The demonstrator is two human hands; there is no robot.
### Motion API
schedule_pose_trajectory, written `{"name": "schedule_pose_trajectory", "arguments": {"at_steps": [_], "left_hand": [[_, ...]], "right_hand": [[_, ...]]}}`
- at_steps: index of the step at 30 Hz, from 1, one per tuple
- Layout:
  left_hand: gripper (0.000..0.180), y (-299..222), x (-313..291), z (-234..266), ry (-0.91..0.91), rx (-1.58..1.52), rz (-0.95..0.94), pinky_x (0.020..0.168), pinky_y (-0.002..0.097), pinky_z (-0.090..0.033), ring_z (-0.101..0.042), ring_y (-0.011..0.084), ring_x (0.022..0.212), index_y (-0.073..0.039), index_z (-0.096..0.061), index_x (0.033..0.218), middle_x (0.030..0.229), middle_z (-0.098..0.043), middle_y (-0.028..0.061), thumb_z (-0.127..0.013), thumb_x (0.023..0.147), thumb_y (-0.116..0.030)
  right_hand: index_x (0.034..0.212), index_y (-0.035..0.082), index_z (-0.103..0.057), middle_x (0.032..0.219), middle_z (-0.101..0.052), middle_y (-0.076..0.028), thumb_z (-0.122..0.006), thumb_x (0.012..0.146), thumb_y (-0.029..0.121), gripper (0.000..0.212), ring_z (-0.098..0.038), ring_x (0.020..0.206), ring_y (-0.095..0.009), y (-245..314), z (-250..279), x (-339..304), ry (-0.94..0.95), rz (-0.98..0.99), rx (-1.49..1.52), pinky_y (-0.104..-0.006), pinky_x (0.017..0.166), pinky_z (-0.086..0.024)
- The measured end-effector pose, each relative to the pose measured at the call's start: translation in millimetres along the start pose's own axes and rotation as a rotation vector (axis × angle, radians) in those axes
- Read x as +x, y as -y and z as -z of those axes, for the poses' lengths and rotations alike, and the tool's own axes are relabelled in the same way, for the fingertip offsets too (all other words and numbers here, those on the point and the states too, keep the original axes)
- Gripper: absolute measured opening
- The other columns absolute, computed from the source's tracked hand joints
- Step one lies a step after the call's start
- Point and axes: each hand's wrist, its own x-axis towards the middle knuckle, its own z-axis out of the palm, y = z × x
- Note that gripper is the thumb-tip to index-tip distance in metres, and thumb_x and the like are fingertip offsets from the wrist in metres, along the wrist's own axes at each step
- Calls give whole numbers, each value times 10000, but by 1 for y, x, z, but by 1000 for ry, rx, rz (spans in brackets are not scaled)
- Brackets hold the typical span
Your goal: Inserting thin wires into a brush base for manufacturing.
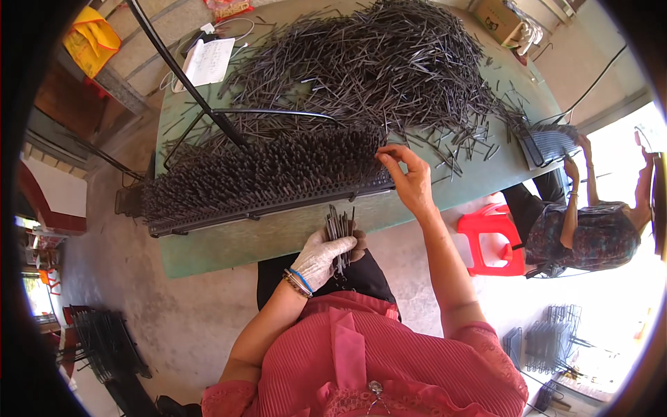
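My left hand [318, 257], in a white knit glove, is closed around a loose bundle of thin dark rods [340, 224], held upright over my lap. My bare right hand [413, 178] pinches thumb and fingertips together at the right end of a long black perforated rack [208, 226]. Whatever lies in that pinch is too small to make out. Dense rows of dark rods [271, 170] stand upright in the rack, which lies along the near edge of the green table [486, 182].
A big heap of loose rods [375, 62] covers the table's far side. A black metal bar frame [226, 125] rises at the left. Open pages [210, 61] and a cardboard box [497, 21] lie farther back. At right, a co-worker [582, 236] handles another rack [549, 144] beside a red stool [490, 240].
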Motion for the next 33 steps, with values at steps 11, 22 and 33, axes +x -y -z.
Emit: {"name": "schedule_pose_trajectory", "arguments": {"at_steps": [11,22,33], "left_hand": [[289,3,1,4,6,-106,67,782,371,-585,-671,236,911,-28,-529,1197,1026,-655,136,-584,915,-49],[246,3,-2,4,-11,-13,90,721,305,-580,-662,180,857,-41,-547,1152,996,-656,105,-601,915,-76],[208,7,-3,-1,1,0,109,756,318,-581,-660,184,874,-22,-563,1121,997,-652,99,-595,927,-91]], "right_hand": [[989,27,-688,902,-704,-61,-670,858,66,138,-631,851,-169,-9,-1,3,106,120,-121,-291,799,-480],[981,51,-682,877,-679,-72,-701,825,95,163,-613,845,-236,-6,-5,-4,77,249,-192,-335,806,-444],[1014,52,-676,956,-639,-62,-711,802,95,219,-582,873,-251,-12,-13,-12,-62,391,-390,-358,794,-426]]}}
